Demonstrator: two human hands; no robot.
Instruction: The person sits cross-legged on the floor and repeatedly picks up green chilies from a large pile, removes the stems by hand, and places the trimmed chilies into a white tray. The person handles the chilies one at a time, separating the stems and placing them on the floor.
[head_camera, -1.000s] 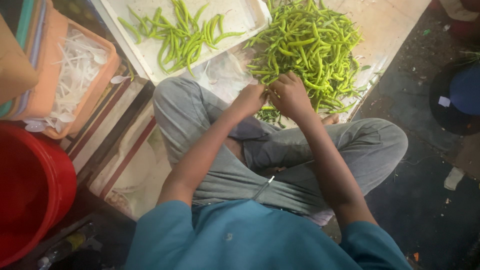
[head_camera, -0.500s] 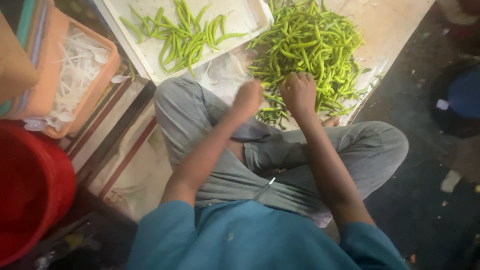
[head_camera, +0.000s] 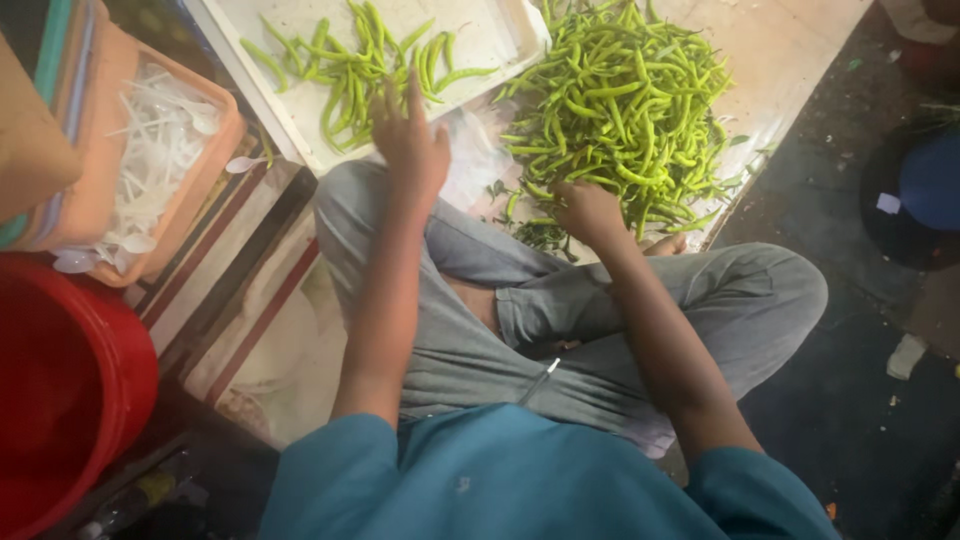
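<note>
since half a second ago my left hand (head_camera: 410, 140) has swung to eleven o'clock, fingers spread over the white tray (head_camera: 300, 130) of sorted chillies (head_camera: 350, 60); my right hand (head_camera: 585, 210) stays curled, fingers together, gripping into the chilli heap (head_camera: 620, 100) at one o'clock

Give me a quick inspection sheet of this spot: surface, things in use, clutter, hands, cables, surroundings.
Surface: pale sheet on the floor.
Job's things: big chilli pile; white tray holding fewer chillies.
Clutter: orange crate of white plastic spoons; red bucket.
Hands: left hand open over the tray's edge; right hand at the pile's near edge, grip hidden.
Cables: nothing seen.
Surroundings: dark floor, person sitting cross-legged.
</note>
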